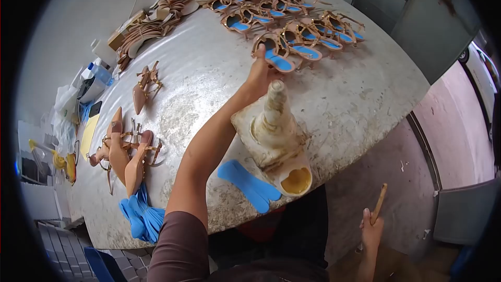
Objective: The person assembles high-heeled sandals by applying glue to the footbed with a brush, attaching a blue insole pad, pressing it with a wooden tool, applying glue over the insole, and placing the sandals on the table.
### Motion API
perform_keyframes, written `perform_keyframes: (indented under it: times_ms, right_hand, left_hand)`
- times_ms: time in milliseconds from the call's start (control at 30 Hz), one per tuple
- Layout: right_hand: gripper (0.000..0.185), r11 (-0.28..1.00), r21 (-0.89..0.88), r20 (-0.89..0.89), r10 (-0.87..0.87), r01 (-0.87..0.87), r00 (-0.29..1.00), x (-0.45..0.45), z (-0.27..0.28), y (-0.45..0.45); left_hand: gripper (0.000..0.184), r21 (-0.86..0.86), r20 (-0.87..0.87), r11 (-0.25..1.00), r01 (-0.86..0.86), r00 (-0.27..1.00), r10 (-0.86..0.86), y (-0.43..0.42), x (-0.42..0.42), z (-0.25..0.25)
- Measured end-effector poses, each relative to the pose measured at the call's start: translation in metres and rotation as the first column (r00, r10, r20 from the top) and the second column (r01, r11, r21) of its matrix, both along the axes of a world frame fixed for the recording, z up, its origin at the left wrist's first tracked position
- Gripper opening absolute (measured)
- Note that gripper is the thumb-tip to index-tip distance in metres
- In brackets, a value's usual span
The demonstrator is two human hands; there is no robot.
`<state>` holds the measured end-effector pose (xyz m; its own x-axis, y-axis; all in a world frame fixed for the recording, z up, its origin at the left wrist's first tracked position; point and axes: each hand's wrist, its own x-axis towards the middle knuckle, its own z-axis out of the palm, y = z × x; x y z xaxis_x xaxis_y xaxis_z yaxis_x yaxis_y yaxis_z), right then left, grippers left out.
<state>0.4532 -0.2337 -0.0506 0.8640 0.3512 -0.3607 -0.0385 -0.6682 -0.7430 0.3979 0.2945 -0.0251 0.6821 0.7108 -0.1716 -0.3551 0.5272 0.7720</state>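
At the front of the grouped strappy sandals, my left hand (261, 75) grips a sandal (282, 63) with a blue insole pad in it. Low on the right, away from the table, my right hand (371, 230) is wrapped round a wooden stick (381, 201); what is at its lower end cannot be made out. Between my hands stands a cone-shaped, crusted white glue pot (276, 112). Yellowish glue (296, 181) lies in its front cup. Beside that, two or so blue insole pads (248, 184) lie overlapped near the table's front edge.
Several sandals with blue pads (308, 52) fill the far right. Stacked tan pieces (148, 34) line the back left. Loose tan shoes (125, 151) and a bundle of blue pads (140, 216) lie left. A phone (95, 108) and bottle (102, 73) sit at the left edge.
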Motion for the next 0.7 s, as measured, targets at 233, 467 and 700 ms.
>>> perform_keyframes:
  times_ms: [233, 467, 700]
  right_hand:
    - [0.037, 0.990, 0.109, -0.045, 0.091, -0.086, 0.995, -0.010, -0.002, 0.047]
    - [0.050, 0.998, -0.054, 0.180, 0.032, -0.023, 0.983, 0.008, -0.031, -0.013]
    - [0.056, 0.990, 0.032, 0.424, 0.110, -0.136, 0.899, -0.002, -0.022, 0.012]
  left_hand:
    - [0.035, 0.072, -0.032, 0.945, 0.319, 0.948, -0.318, 0.006, -0.042, -0.002]
    - [0.049, 0.932, -0.079, 0.021, 0.362, 0.146, 0.986, 0.057, -0.236, 0.043]
    - [0.044, 0.841, -0.469, 0.506, 0.192, -0.209, 0.858, 0.129, -0.377, 0.045]
